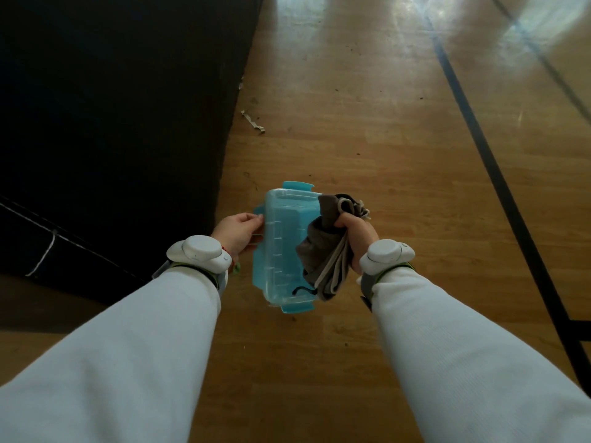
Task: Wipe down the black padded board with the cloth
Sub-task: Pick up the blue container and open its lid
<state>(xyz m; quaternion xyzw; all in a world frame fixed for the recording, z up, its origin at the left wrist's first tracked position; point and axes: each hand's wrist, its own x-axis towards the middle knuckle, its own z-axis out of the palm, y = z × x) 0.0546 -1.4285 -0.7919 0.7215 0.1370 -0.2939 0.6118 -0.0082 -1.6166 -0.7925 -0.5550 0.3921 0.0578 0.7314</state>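
Gripping the bunched grey cloth (321, 251) in the right hand (356, 233) over the clear box (281, 247), pinching its left edge with the left hand (238, 233), apart from the black padded board (112, 107) at left

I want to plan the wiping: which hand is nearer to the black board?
Left. The left hand holds the left side of the box, close to the edge of the board. The right hand grips the cloth beyond the box, farther away.

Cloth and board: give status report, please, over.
Left hand holds clear tub by its side. Right hand grips cloth. Black padded board at left, untouched. Path to board open.
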